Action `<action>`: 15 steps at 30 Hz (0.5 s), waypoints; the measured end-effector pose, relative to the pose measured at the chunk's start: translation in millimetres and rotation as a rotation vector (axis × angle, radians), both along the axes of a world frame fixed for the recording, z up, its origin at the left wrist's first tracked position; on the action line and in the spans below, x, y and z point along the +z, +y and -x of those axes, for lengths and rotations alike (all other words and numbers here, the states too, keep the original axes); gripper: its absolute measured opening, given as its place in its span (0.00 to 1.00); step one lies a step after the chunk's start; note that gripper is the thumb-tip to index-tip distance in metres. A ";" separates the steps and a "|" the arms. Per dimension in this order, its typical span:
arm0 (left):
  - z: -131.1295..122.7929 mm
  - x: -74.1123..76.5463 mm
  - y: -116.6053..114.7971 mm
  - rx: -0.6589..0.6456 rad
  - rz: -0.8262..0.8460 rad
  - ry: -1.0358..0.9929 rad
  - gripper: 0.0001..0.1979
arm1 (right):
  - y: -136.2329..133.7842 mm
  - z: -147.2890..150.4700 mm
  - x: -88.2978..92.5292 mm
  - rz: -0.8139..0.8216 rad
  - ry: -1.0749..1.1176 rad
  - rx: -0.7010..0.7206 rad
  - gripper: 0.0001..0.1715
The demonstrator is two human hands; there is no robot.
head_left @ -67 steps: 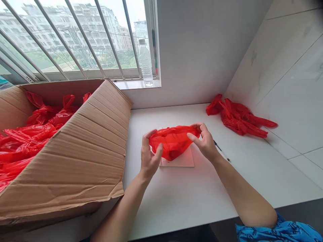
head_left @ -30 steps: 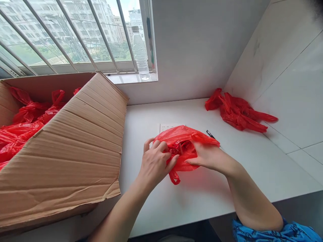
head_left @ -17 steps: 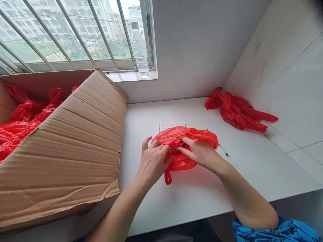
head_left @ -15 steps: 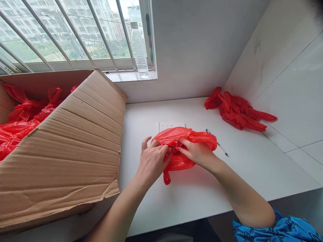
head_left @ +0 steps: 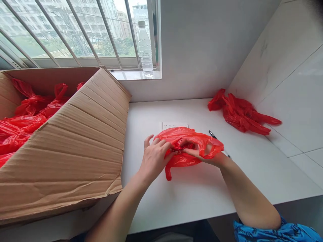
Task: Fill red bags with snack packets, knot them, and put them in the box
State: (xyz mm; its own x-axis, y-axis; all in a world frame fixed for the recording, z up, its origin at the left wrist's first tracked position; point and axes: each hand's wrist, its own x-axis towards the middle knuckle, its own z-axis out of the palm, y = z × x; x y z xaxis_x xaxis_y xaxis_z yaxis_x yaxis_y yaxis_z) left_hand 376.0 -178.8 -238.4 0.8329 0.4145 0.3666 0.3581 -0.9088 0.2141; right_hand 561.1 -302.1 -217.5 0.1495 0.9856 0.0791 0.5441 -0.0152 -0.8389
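Note:
A red plastic bag [head_left: 181,132] lies on the white table, its mouth spread between my hands. My left hand [head_left: 155,156] is at the bag's left side, thumb and fingers closed on the plastic by the opening. My right hand [head_left: 199,154] reaches in from the right, with a bag handle draped over its wrist. Its thumb and fingertips close around something dark red and small inside, which I cannot make out. Another handle of the bag hangs down at the front left.
A cardboard box [head_left: 83,144] holding several red bags [head_left: 32,104] stands at left. More crumpled red bags [head_left: 239,112] lie by the right wall. Behind the bag are a sheet of paper [head_left: 174,125] and a pen [head_left: 212,134]. A water bottle [head_left: 145,50] stands on the windowsill.
My right hand has moved deeper into the bag, and a handle now drapes over its wrist. My left hand stays at the opening. The view has shifted slightly left.

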 end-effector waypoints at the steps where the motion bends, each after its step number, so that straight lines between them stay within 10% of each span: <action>1: 0.5 1.1 -0.2 0.007 0.001 -0.005 0.03 | -1.7 -1.2 3.6 -0.022 0.031 -0.020 0.11; 15: 3.2 -1.3 -2.0 -0.046 -0.014 0.084 0.15 | -2.0 -6.3 10.1 -0.209 -0.143 -0.375 0.12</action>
